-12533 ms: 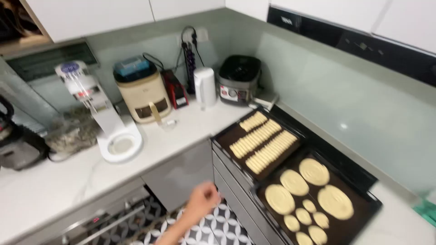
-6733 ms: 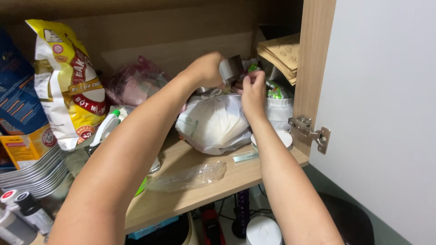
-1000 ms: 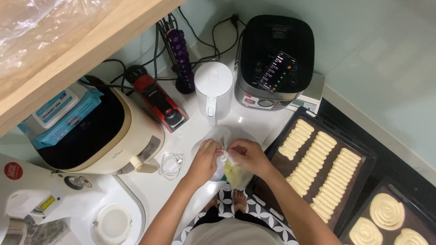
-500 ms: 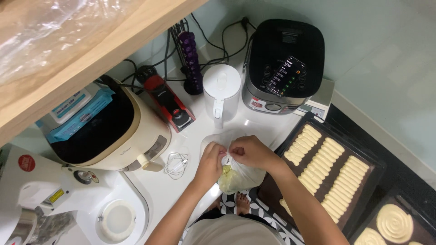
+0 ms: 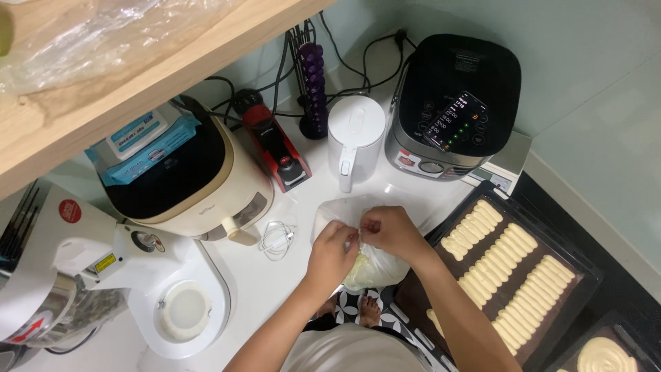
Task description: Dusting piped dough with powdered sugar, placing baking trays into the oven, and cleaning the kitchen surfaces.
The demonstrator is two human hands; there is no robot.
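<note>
A clear plastic bag (image 5: 377,267) with pale yellowish contents lies on the white counter (image 5: 275,289) near its front edge. Both my hands are on the bag's top. My left hand (image 5: 332,252) pinches the gathered plastic from the left, and my right hand (image 5: 387,231) grips the same bunched part from the right, fingers meeting over it. Directly right of the bag sits a dark baking tray (image 5: 585,272) with rows of piped pale dough fingers (image 5: 509,272).
Behind the bag stand a white kettle (image 5: 354,134), a black cooker (image 5: 458,103) and a red-black device (image 5: 275,148). A cream appliance (image 5: 200,186) and white stand mixer (image 5: 103,269) are at left. A white cable (image 5: 277,240) lies by my left hand. A wooden shelf (image 5: 138,76) overhangs.
The view has moved from a cupboard shelf down to the counter. Over the last second my hands stay at the bag's top, fingers working the plastic; the bag has barely shifted.
</note>
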